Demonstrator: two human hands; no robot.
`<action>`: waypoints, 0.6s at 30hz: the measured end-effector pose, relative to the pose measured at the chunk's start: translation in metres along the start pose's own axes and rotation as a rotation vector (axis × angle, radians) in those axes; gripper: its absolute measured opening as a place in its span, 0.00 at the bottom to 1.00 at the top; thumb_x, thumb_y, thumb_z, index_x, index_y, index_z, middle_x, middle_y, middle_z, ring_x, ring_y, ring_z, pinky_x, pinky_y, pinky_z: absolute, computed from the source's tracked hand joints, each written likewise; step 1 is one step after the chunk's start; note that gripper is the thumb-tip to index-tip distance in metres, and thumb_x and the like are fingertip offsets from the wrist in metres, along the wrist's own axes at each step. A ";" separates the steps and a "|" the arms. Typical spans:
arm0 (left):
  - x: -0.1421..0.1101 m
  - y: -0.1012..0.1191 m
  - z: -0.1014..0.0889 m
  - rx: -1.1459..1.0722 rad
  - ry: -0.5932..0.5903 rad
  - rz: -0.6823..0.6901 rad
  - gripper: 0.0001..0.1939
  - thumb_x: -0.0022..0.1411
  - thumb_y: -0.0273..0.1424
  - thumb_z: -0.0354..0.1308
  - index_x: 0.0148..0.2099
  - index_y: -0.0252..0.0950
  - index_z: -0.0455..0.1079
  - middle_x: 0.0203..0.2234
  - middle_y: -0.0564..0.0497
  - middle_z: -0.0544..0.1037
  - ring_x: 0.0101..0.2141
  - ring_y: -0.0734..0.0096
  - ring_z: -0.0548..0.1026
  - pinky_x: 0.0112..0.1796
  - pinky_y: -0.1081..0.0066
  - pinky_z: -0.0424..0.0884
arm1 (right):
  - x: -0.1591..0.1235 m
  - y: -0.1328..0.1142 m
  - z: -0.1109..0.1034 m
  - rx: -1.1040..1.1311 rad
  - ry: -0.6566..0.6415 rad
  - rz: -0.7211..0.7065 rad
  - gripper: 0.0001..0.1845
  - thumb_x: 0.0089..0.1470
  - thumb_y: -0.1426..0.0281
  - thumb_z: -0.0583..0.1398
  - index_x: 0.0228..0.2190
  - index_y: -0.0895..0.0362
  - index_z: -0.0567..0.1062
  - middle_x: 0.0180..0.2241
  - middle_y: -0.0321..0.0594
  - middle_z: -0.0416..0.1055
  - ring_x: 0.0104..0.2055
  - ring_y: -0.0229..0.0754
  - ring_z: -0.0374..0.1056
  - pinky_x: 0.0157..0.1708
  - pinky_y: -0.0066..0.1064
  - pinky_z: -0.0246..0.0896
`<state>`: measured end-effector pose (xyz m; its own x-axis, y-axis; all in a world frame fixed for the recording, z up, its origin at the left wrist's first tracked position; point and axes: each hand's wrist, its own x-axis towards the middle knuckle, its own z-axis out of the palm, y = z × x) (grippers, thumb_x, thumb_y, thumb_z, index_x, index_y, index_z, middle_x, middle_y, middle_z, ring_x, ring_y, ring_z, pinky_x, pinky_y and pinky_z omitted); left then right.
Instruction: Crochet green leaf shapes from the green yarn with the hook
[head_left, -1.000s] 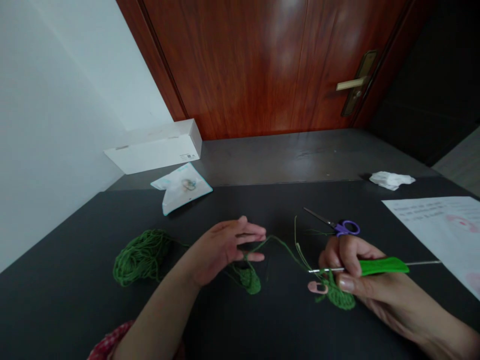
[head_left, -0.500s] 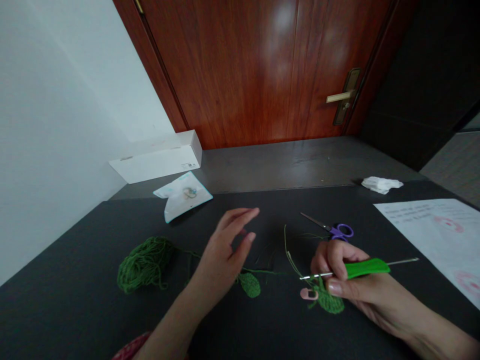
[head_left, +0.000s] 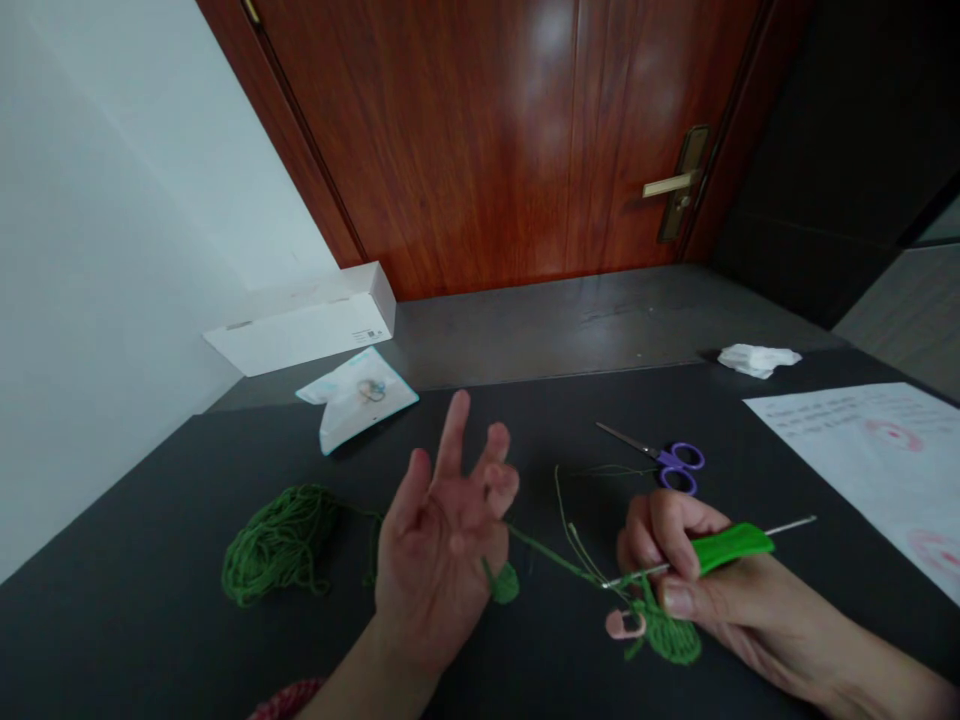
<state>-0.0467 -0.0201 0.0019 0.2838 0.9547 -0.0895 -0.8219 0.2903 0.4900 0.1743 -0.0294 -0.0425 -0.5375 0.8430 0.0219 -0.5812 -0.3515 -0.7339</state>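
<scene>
My right hand (head_left: 675, 550) is closed round a crochet hook (head_left: 731, 550) with a bright green grip. Its thumb and fingers also pinch a green crocheted piece (head_left: 673, 637) below the hook. A pink stitch marker (head_left: 625, 625) hangs from this piece. My left hand (head_left: 446, 540) is turned palm up, thumb and index finger stretched apart and other fingers half bent. Green yarn (head_left: 551, 553) runs from beside its little finger to the hook tip; its path behind the hand is hidden. A small green crocheted leaf (head_left: 505, 583) shows at the left palm's edge.
A loose green yarn ball (head_left: 277, 545) lies left. Purple-handled scissors (head_left: 679, 460) lie beyond my right hand. A white packet (head_left: 367, 395) and long white box (head_left: 307, 325) are at back left. Crumpled white tissue (head_left: 757, 360) and a printed sheet (head_left: 870, 440) lie right.
My left hand has turned from side-on to palm up, fingers spreading. The yarn from it to the hook is now drawn straighter. My right hand keeps its hold on the crochet hook.
</scene>
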 end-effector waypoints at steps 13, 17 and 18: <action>-0.010 -0.046 -0.025 0.935 -0.124 0.048 0.15 0.61 0.29 0.57 0.48 0.47 0.78 0.59 0.49 0.66 0.58 0.54 0.63 0.58 0.54 0.56 | -0.002 0.005 0.004 -0.350 0.215 -0.191 0.13 0.46 0.71 0.70 0.21 0.54 0.71 0.26 0.34 0.69 0.29 0.37 0.66 0.31 0.29 0.65; -0.009 -0.064 -0.039 0.625 -0.217 -0.096 0.36 0.50 0.35 0.68 0.61 0.47 0.66 0.45 0.48 0.68 0.50 0.58 0.66 0.53 0.58 0.60 | 0.000 0.012 0.005 -0.583 0.265 -0.394 0.12 0.47 0.73 0.69 0.20 0.53 0.72 0.25 0.34 0.71 0.29 0.39 0.69 0.31 0.30 0.66; -0.009 -0.067 -0.039 0.606 -0.189 -0.098 0.37 0.49 0.36 0.69 0.62 0.47 0.65 0.43 0.49 0.68 0.47 0.61 0.67 0.51 0.59 0.61 | 0.000 0.014 0.004 -0.640 0.270 -0.430 0.12 0.47 0.74 0.68 0.20 0.52 0.72 0.25 0.35 0.71 0.29 0.39 0.69 0.31 0.30 0.67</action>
<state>-0.0138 -0.0454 -0.0640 0.4710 0.8816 -0.0320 -0.3782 0.2345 0.8955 0.1638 -0.0363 -0.0499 -0.1341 0.9489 0.2856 -0.1977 0.2568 -0.9460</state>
